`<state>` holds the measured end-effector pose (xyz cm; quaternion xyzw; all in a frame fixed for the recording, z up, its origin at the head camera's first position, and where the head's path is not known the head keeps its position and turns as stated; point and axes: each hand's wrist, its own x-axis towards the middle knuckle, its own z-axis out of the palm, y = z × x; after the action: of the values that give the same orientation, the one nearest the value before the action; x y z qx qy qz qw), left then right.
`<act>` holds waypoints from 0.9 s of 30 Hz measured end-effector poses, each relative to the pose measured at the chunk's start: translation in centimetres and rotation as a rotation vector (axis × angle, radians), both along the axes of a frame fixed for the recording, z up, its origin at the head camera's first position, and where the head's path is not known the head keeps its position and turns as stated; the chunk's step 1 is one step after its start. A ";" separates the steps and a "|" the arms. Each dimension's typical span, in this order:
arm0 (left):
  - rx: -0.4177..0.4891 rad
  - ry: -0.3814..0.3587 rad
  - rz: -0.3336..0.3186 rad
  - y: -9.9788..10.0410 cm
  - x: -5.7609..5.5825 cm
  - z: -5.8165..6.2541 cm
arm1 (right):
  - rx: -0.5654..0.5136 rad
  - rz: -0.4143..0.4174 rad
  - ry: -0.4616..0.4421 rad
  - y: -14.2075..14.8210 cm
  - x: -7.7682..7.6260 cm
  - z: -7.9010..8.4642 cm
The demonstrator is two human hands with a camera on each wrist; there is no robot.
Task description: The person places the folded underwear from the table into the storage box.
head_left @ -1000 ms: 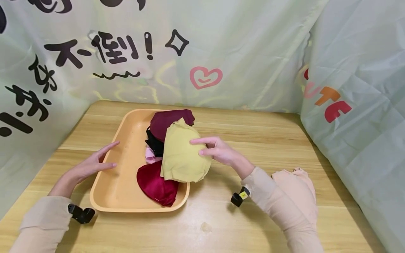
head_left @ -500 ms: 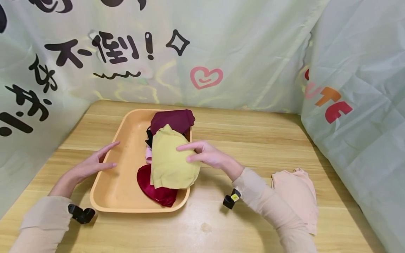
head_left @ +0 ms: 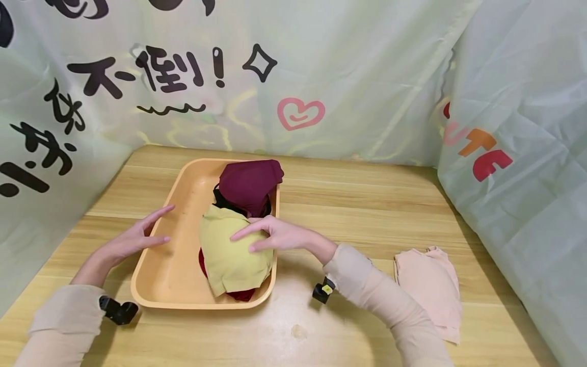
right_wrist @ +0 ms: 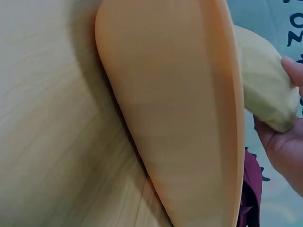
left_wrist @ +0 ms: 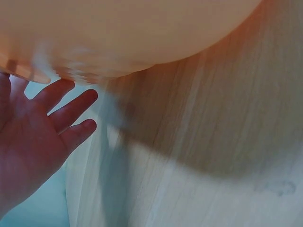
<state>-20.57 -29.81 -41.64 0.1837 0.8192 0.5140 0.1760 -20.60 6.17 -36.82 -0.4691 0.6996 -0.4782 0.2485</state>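
My right hand (head_left: 282, 235) grips a yellow folded bra (head_left: 234, 260) by its right side, thumb and fingers spread around it. In the right wrist view the yellow bra stands above the rim of the orange tray (right_wrist: 180, 104). Beneath it, a dark red satin bra (head_left: 241, 295) shows only at its edges. A maroon folded bra (head_left: 247, 183) lies at the tray's back right, over a black lacy piece (head_left: 225, 202). My left hand (head_left: 124, 247) rests at the tray's left rim with its fingers straight and spread, as the left wrist view also shows.
A pale pink folded garment (head_left: 428, 293) lies on the wooden table (head_left: 357, 199) at the right, beyond my right forearm. Printed fabric (head_left: 367, 76) hangs along the back and both sides. Black wrist cameras (head_left: 120, 312) stick out under each sleeve.
My right hand has carried the yellow bra left and toward me, from across the tray's right rim to over the dark red one. More of the maroon bra shows. The left hand stays put.
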 end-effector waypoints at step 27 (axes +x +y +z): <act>0.015 -0.011 0.000 0.1 -0.1 -0.1 | 0.215 -0.316 0.195 1.5 0.1 0.2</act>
<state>-20.64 -29.71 -41.73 0.1822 0.8144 0.5210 0.1792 -20.47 7.63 -36.60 -0.3683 0.8323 -0.3862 0.1503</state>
